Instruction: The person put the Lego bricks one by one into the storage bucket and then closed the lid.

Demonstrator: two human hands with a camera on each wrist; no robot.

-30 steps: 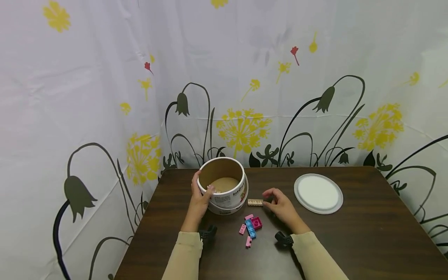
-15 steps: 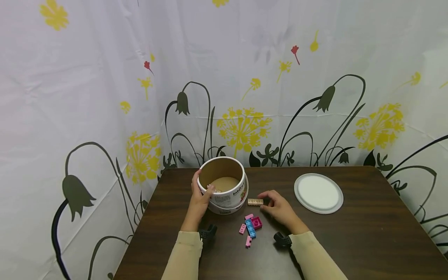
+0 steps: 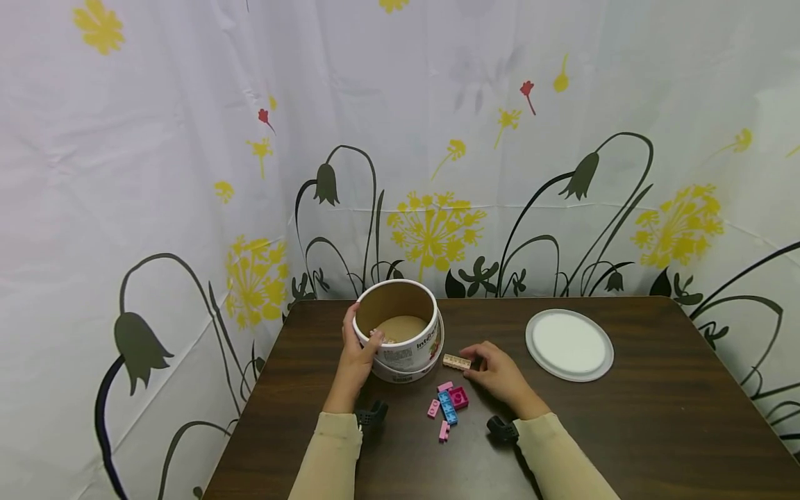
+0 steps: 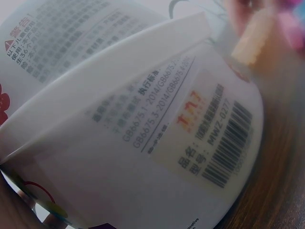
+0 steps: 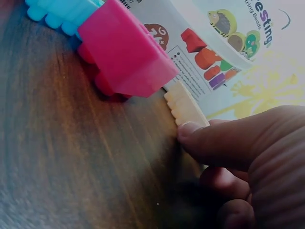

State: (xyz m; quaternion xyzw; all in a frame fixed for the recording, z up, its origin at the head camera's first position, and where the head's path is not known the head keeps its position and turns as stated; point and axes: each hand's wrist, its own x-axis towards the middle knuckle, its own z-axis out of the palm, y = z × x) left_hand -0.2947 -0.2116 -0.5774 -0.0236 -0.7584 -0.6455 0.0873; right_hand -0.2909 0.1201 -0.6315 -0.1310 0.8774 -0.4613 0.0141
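On the table stands a white plastic bucket [image 3: 405, 358] with a printed label and an open top. My left hand [image 3: 357, 353] grips its left rim, thumb at the near side; some small pale bits show inside by the thumb. Right of the bucket, my right hand [image 3: 502, 377] pinches the end of a long beige toy brick [image 3: 455, 362]. In the right wrist view the thumb presses on this beige brick [image 5: 185, 104], close to the bucket wall. Nearer to me lie a blue brick [image 3: 448, 410], a magenta brick [image 3: 459, 398] and several small pink bricks [image 3: 433, 408].
A round white lid [image 3: 570, 345] lies at the right on the dark wooden table [image 3: 662, 417]. Behind the table hangs a white curtain [image 3: 431, 125] with printed flowers. Each wrist wears a black band-like device [image 3: 502, 429].
My right hand has moved slightly left and its fingers have taken hold of the beige brick, which has turned a little. The left hand and the bucket have stayed in place.
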